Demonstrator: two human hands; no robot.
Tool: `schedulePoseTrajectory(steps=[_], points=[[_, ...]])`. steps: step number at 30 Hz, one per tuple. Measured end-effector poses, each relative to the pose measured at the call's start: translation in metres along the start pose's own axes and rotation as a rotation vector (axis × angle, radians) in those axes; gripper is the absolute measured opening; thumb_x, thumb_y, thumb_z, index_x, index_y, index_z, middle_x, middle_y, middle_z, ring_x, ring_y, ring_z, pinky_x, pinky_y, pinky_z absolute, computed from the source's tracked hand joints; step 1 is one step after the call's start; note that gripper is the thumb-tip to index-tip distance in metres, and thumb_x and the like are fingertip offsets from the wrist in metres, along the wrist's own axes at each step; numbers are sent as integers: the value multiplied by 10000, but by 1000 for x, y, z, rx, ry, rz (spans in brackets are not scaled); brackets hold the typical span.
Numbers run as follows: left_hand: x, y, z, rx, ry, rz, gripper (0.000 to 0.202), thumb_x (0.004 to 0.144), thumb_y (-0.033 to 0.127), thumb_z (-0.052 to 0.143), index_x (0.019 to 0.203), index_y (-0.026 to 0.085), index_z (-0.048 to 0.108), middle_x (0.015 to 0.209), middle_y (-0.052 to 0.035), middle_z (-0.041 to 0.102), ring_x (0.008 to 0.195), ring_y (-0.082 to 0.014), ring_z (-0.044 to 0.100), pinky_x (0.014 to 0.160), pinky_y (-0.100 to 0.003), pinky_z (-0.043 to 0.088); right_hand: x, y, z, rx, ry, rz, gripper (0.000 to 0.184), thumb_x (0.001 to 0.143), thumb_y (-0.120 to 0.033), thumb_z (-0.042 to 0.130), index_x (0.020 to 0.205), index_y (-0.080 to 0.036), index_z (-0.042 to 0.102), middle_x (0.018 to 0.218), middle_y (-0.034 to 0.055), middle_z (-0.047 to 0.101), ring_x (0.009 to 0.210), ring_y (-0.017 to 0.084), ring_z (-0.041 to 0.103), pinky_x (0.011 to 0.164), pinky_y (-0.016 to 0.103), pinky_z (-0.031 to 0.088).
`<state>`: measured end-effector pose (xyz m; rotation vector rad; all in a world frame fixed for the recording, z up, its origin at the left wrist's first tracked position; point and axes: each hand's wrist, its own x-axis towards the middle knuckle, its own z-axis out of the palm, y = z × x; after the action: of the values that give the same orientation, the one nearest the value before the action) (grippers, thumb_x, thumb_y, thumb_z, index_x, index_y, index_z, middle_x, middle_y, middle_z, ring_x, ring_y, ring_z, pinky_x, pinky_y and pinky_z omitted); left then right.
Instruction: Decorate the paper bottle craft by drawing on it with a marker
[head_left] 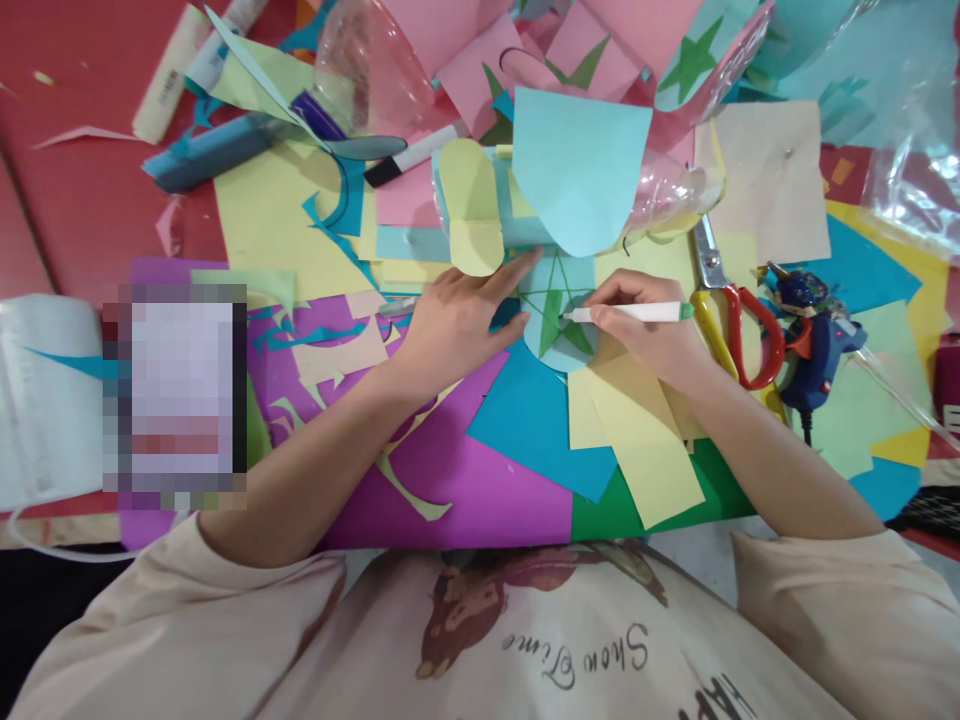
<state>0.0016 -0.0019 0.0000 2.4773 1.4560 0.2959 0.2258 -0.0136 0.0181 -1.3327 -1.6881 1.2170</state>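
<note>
A light-blue paper piece with a rounded lower end (pixel 536 335) bears a green star outline, partly coloured in green. My right hand (pixel 637 310) grips a white marker with a green end (pixel 649 313), its tip touching the star. My left hand (pixel 457 315) lies with fingers spread, its index fingertip at the upper left edge of that paper. Just above stands a larger light-blue rounded paper flap (pixel 581 165), and left of it a folded yellow paper piece (pixel 474 200).
Scissors with red and yellow handles (pixel 750 335) and a blue glue gun (pixel 814 365) lie at the right. Coloured sheets and scraps cover the purple paper (pixel 465 490). A black-capped marker (pixel 412 155) lies behind. At the left is a blurred-out screen (pixel 182 380).
</note>
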Motion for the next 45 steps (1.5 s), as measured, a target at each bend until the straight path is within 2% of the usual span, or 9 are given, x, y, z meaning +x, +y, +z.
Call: schedulePoseTrajectory(steps=[8, 26, 36, 45], points=[[1, 1, -1, 7, -43, -25, 550, 921, 328, 455, 1451, 186, 423, 979, -81, 662, 867, -244, 654, 859, -368, 449, 1, 2, 1, -29, 49, -57, 118, 809, -223, 621, 702, -173, 619, 654, -12, 607, 592, 99, 496, 525, 250, 336], [1, 1, -1, 27, -23, -11, 542, 916, 324, 463, 1439, 183, 440, 956, -75, 663, 840, -235, 652, 840, -363, 463, 0, 6, 1, 0, 71, -66, 121, 855, -268, 624, 765, -188, 623, 699, -6, 622, 641, 116, 554, 573, 261, 408], [1, 2, -1, 47, -22, -15, 555, 914, 334, 471, 1447, 181, 438, 952, -82, 668, 862, -253, 662, 832, -365, 476, -2, 9, 1, 95, 110, -77, 112, 875, -294, 626, 817, -199, 625, 718, -10, 613, 627, 109, 577, 558, 254, 450], [0, 2, -2, 52, -40, -25, 551, 922, 339, 465, 1452, 190, 428, 959, -84, 666, 875, -254, 663, 846, -373, 477, 0, 7, 2, 37, 106, -51, 131, 857, -307, 648, 803, -190, 629, 740, -8, 635, 646, 107, 582, 580, 252, 452]])
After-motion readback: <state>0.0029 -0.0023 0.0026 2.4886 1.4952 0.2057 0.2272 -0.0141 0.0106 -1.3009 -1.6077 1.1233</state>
